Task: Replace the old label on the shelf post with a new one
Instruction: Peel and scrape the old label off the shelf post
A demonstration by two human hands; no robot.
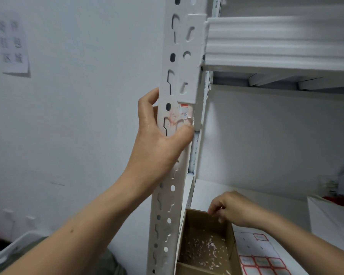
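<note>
– Hands first: what does the left hand (159, 133) do?
– It grips the shelf post (180, 46) near the middle of the view. The fingers curl round the post's nine o'clock edge, and the thumb lies across the front face.
– And the old label (185, 113)?
– On the post's front, at twelve o'clock from the thumb tip, touching it or nearly so. It is torn, with a red strip along its top, a ragged lower edge, and pinkish smears at its nine o'clock.
– The right hand (231, 209)?
– Down at five o'clock, knuckles up, fingers curled over the far rim of a cardboard box (197, 219). Whether the fingertips pinch anything I cannot tell.
– What is in the box?
– Pale paper scraps (205, 249), scattered on its floor. The box stands at three o'clock of the post's foot.
– Any new stickers?
– A sticker sheet (254, 249) lies flat at three o'clock of the box, with red-bordered stickers in rows.
– Anything above?
– A shelf board (276, 67) at one o'clock carries stacked white foam sheets (276, 36). At ten o'clock a blurred paper notice (14, 46) hangs on the wall.
</note>
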